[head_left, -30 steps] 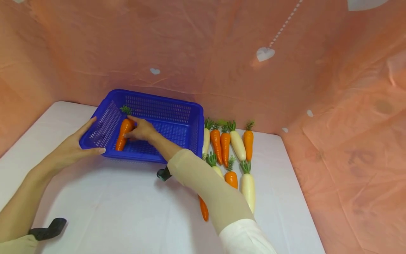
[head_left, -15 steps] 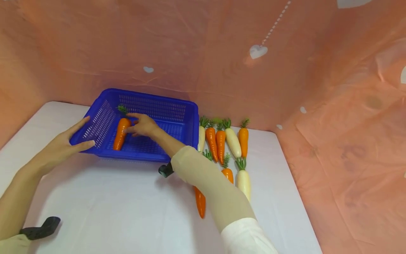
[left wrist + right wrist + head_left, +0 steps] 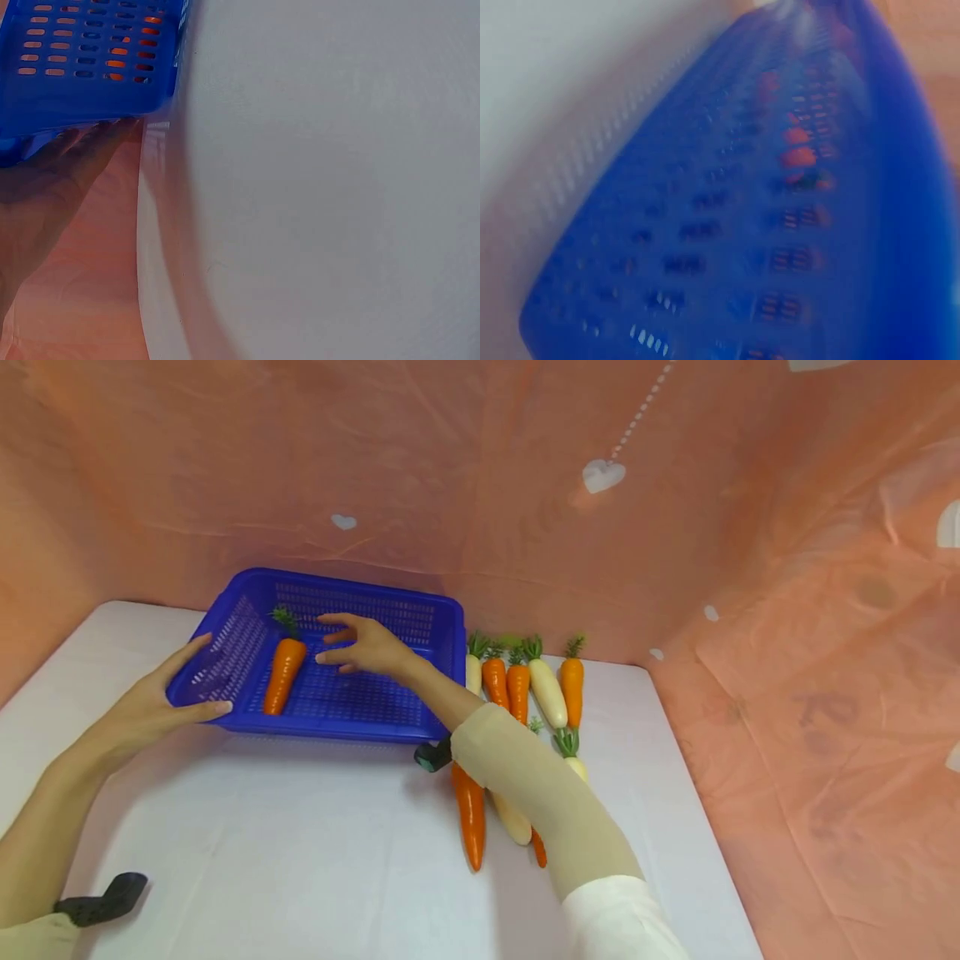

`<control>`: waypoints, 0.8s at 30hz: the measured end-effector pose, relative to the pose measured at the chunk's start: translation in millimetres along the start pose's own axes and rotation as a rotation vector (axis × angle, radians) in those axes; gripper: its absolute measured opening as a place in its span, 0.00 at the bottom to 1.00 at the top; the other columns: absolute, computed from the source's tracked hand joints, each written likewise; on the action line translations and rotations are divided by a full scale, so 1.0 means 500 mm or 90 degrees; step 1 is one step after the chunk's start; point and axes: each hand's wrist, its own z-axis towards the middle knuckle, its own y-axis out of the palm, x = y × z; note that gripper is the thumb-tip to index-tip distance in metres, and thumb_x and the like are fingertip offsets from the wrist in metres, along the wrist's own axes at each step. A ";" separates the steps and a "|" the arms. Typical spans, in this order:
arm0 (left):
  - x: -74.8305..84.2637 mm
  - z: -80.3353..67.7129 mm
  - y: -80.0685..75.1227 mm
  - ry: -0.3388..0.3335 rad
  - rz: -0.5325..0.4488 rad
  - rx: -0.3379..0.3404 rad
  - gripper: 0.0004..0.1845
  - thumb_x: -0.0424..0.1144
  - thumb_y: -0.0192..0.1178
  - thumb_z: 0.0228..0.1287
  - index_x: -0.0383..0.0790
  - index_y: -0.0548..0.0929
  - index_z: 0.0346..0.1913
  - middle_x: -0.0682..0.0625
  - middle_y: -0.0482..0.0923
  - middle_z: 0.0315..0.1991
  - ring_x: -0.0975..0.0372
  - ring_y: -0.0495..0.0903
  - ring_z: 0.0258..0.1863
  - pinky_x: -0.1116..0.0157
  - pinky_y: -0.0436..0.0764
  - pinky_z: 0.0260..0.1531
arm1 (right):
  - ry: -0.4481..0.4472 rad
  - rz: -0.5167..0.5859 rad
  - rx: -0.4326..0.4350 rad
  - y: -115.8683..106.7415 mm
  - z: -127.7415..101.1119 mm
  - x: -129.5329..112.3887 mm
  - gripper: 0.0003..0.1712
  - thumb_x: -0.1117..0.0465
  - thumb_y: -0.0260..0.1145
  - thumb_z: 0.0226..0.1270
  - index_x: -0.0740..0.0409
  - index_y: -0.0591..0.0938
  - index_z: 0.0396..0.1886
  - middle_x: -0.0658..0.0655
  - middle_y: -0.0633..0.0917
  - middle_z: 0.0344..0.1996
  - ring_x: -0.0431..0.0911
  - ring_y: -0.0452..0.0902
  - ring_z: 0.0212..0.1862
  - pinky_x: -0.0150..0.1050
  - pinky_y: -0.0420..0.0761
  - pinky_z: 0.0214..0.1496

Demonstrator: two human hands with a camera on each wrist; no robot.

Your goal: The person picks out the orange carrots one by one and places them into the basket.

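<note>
A blue slotted basket (image 3: 360, 591) stands on the white table at the back left. One orange carrot (image 3: 282, 670) lies along its left side, green top pointing to the back. My right hand (image 3: 365, 644) hovers over the basket's middle, fingers spread, holding nothing, a little right of the carrot. My left hand (image 3: 161, 697) rests on the basket's near left corner with straight fingers along the side wall and the thumb along the front. In the left wrist view the palm (image 3: 52, 172) lies against the basket (image 3: 90, 82). The right wrist view shows only the blurred basket wall (image 3: 705, 247).
Right of the basket lies a row of orange carrots (image 3: 517, 689) and white radishes (image 3: 546, 692). More lie nearer, among them a long carrot (image 3: 470, 814), partly hidden by my right sleeve. Pink cloth walls close off the back and right. The white table (image 3: 300, 860) stretches toward me.
My right hand has let go of the carrot and drawn up and to the right; the carrot now lies loose in the basket. The left hand has stayed on the basket's corner.
</note>
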 end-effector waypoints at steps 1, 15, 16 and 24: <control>0.000 -0.001 -0.001 0.000 0.000 0.001 0.53 0.47 0.63 0.68 0.63 0.33 0.79 0.32 0.28 0.78 0.29 0.31 0.73 0.27 0.35 0.64 | -0.006 0.002 -0.007 -0.008 -0.003 -0.003 0.40 0.64 0.71 0.65 0.53 0.66 0.75 0.64 0.76 0.65 0.54 0.81 0.56 0.44 0.84 0.54; -0.008 -0.008 0.003 0.002 0.000 -0.011 0.54 0.46 0.62 0.68 0.63 0.29 0.78 0.32 0.25 0.77 0.28 0.29 0.72 0.25 0.36 0.62 | -0.042 0.013 0.007 -0.109 -0.072 -0.002 0.39 0.61 0.69 0.67 0.50 0.65 0.75 0.59 0.75 0.65 0.51 0.80 0.58 0.41 0.81 0.57; -0.010 -0.009 0.004 0.000 0.001 -0.012 0.54 0.47 0.62 0.68 0.64 0.28 0.78 0.32 0.25 0.77 0.28 0.29 0.72 0.25 0.36 0.62 | -0.043 0.010 0.011 -0.114 -0.078 0.001 0.38 0.61 0.69 0.68 0.51 0.65 0.75 0.59 0.76 0.65 0.51 0.80 0.58 0.41 0.81 0.58; -0.004 -0.001 -0.001 0.001 0.008 -0.011 0.54 0.48 0.61 0.69 0.64 0.27 0.77 0.33 0.24 0.77 0.29 0.28 0.72 0.25 0.36 0.61 | -0.084 0.012 0.049 -0.160 -0.123 0.025 0.36 0.63 0.68 0.68 0.56 0.67 0.74 0.60 0.77 0.63 0.53 0.82 0.56 0.44 0.82 0.57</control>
